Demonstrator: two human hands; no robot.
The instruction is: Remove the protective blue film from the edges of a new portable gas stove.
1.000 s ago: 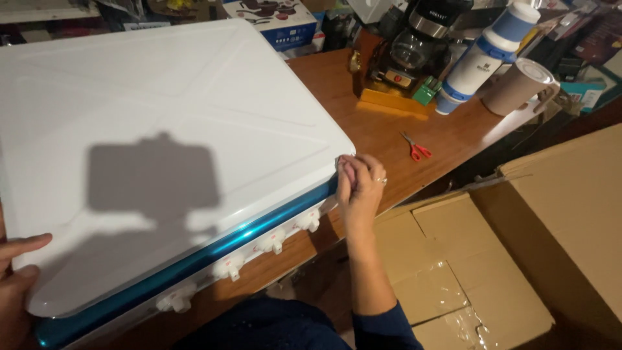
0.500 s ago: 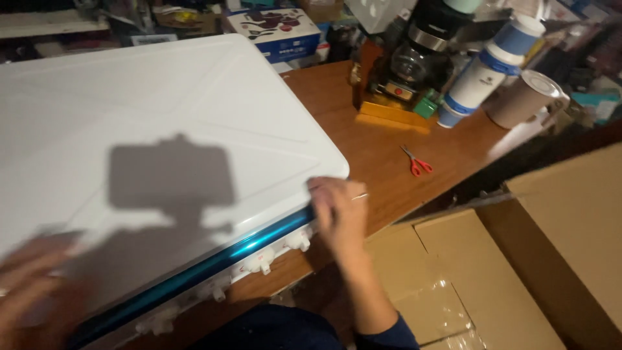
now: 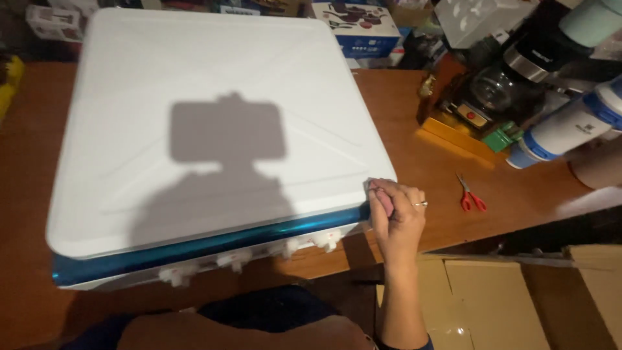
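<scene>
A large white appliance (image 3: pixel 220 123) with a blue front edge and a row of white knobs (image 3: pixel 246 257) lay across a brown wooden table (image 3: pixel 414 149), near edge overhanging. The right hand (image 3: pixel 396 214), fingers curled, gripped its near right corner; the left hand was out of sight. Red scissors (image 3: pixel 468 193) lay right of it. A coffee maker (image 3: pixel 502 84) and boxes (image 3: pixel 353 19) crowded the far side; flattened cardboard (image 3: pixel 499 298) covered the floor.

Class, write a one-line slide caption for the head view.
Right hand grips the corner of a white-bottomed stove on a wooden table.
</scene>
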